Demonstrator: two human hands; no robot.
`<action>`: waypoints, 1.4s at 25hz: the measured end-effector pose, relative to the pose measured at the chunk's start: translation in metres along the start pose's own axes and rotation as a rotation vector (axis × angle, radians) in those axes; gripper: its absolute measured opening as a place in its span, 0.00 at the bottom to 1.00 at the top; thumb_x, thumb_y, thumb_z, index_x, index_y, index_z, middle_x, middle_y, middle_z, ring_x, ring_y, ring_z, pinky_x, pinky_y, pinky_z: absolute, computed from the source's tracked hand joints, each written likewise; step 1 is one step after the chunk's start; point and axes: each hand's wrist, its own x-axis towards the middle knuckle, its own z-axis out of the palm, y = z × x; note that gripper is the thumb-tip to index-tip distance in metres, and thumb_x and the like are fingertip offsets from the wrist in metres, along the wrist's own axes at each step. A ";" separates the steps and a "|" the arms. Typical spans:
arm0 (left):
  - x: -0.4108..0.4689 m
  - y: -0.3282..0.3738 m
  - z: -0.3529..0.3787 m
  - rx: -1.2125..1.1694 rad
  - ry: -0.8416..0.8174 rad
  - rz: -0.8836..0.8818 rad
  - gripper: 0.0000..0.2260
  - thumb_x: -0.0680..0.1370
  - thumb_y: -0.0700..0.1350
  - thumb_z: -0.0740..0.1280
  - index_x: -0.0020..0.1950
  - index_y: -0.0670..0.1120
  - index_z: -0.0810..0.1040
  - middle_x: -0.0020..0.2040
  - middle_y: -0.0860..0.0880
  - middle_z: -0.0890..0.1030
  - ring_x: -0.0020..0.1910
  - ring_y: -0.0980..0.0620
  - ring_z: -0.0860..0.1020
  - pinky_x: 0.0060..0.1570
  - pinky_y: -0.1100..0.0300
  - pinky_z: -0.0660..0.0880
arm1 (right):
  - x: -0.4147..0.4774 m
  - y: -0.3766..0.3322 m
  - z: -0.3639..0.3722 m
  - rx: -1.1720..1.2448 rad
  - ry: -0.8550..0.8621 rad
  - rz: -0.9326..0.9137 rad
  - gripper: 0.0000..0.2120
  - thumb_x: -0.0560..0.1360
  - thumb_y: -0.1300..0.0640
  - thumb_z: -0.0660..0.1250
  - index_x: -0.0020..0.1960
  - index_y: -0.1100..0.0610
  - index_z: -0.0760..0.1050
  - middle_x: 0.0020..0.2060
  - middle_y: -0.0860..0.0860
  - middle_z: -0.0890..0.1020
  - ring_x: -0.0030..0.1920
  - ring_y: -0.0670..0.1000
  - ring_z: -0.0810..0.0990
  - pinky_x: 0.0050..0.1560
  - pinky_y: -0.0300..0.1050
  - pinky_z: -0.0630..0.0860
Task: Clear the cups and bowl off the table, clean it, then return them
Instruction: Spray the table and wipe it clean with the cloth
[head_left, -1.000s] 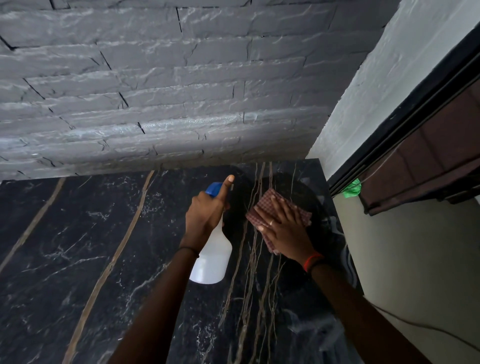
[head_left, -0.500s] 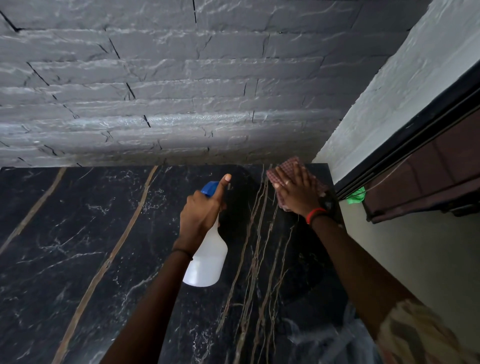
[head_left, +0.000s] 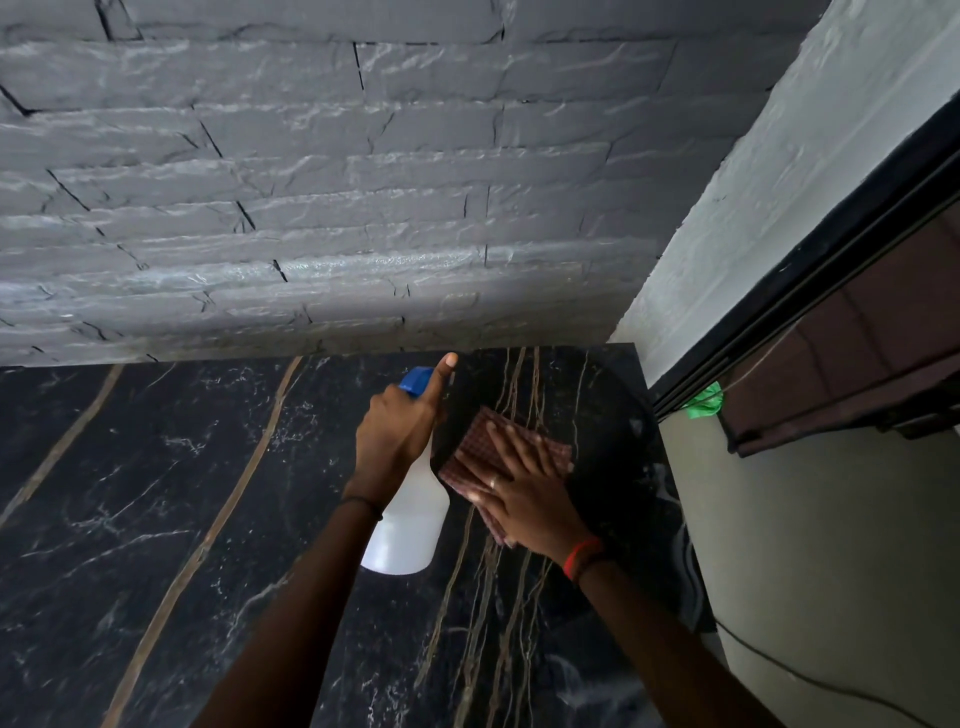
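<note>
Black marble counter (head_left: 130, 493): right hand (head_left: 524, 499) presses checked cloth (head_left: 483, 447) flat to wipe; left hand (head_left: 395, 431) grip wraps spray bottle (head_left: 410, 525), ready.

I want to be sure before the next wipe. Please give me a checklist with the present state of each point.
1. Checked cloth flat under the right hand: ok.
2. Spray bottle gripped by the left hand: ok.
3. Left index finger off the blue nozzle, pointing out: ok.
4. No cups or bowl on the visible marble table: ok.
5. Surface wet enough to wipe: cannot tell.
</note>
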 end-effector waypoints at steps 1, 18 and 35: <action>0.001 0.004 0.004 0.003 -0.013 0.008 0.38 0.69 0.73 0.48 0.51 0.42 0.78 0.36 0.45 0.80 0.30 0.52 0.75 0.31 0.62 0.68 | -0.020 0.011 0.006 -0.014 0.023 0.038 0.25 0.78 0.36 0.43 0.75 0.36 0.47 0.78 0.53 0.50 0.77 0.58 0.49 0.74 0.62 0.42; 0.035 0.090 0.138 0.073 -0.163 0.205 0.30 0.75 0.71 0.54 0.42 0.44 0.76 0.29 0.51 0.72 0.27 0.56 0.70 0.30 0.64 0.66 | -0.099 0.092 0.023 0.067 0.088 0.496 0.40 0.74 0.44 0.65 0.76 0.38 0.41 0.77 0.58 0.52 0.76 0.63 0.50 0.72 0.68 0.51; 0.046 0.105 0.152 0.023 -0.271 0.165 0.26 0.79 0.64 0.55 0.48 0.41 0.76 0.35 0.48 0.77 0.33 0.52 0.74 0.38 0.60 0.70 | -0.093 0.089 0.013 0.161 0.209 0.530 0.28 0.77 0.38 0.49 0.75 0.36 0.44 0.76 0.57 0.59 0.74 0.63 0.58 0.69 0.67 0.55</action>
